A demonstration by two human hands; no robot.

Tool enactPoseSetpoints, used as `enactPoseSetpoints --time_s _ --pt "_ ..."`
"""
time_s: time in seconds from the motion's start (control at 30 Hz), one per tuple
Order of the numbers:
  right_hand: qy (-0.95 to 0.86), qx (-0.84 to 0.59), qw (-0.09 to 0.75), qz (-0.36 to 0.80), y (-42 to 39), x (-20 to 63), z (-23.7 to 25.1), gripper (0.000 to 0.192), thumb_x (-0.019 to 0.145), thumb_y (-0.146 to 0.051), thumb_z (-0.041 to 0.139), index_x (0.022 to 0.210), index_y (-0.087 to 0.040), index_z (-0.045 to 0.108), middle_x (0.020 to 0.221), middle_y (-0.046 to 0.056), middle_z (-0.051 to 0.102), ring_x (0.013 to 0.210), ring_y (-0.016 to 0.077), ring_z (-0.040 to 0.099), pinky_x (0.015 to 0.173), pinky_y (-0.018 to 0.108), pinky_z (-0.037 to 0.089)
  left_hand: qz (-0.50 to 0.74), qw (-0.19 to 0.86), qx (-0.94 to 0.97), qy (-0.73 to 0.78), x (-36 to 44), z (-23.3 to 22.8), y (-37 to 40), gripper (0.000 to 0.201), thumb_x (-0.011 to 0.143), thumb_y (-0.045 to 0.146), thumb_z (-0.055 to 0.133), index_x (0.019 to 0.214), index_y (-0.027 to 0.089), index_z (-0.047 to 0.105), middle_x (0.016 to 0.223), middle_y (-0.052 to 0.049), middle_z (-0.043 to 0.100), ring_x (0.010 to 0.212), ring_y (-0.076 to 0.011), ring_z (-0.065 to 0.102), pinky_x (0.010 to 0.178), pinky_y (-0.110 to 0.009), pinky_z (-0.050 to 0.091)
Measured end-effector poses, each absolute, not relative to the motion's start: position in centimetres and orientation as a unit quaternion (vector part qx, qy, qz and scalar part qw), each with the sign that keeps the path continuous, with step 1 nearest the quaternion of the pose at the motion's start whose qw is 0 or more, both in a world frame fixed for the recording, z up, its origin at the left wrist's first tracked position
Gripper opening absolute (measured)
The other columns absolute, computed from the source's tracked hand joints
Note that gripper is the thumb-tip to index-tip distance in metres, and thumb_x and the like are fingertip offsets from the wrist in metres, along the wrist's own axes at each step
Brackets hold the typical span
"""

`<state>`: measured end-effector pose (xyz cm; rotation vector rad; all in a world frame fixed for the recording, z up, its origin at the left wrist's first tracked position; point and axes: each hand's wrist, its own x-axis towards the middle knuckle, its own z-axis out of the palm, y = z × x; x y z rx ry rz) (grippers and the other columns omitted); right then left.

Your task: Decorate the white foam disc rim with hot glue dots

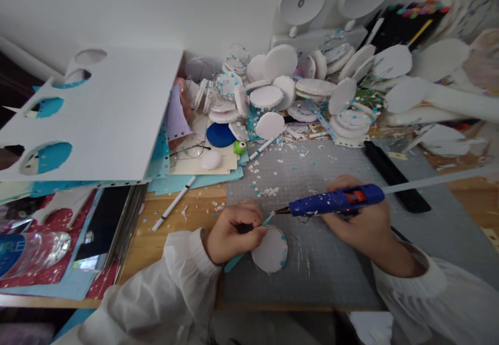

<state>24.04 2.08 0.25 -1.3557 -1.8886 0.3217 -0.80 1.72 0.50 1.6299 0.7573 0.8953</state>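
Observation:
My right hand [356, 225] is wrapped round a blue glue gun [323, 200], whose nozzle points left. A clear glue stick [429, 180] runs out of its back end. Between the fingers of my left hand [237, 230] is a pair of light blue tweezers [234, 262]. Their tip is at the nozzle with a tiny white piece, perhaps a small flower, at the meeting point. Just below lies a round white foam disc [271, 251] with a few blue bits along its right edge. My left fingertips are at its upper left edge; whether they touch it I cannot tell.
Under the hands is a grey cutting mat [327, 277]. Small white and blue paper flowers [267, 191] are scattered on it. Many white discs [267, 97] are heaped behind. A black case [397, 178] lies right; a white board with holes [113, 106] stands left.

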Motion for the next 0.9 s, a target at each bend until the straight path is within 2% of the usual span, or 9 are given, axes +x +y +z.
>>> enactPoseSetpoints --time_s 0.6,0.9 --pt "-0.742 -0.533 0.391 0.117 2.2 24.03 0.18 0.015 0.067 -0.021 0.062 0.077 -0.024 0.05 0.066 -0.001 0.057 0.059 0.0165 0.058 0.053 0.028 0.045 0.373 0.543 0.681 0.321 -0.79 0.51 1.69 0.035 0.081 0.023 0.058 0.052 0.017 0.041 0.057 -0.002 0.048 0.061 -0.0133 0.046 0.059 -0.028 0.037" --pt "-0.754 -0.523 0.385 0.099 2.24 24.03 0.06 0.017 0.069 -0.021 0.061 0.079 -0.026 0.049 0.069 0.0 0.057 0.063 0.019 0.059 0.057 0.031 0.048 0.371 0.537 0.685 0.322 -0.74 0.57 1.73 0.036 0.082 0.024 0.058 0.051 0.017 0.042 0.057 -0.002 0.049 0.06 -0.013 0.046 0.059 -0.028 0.037"
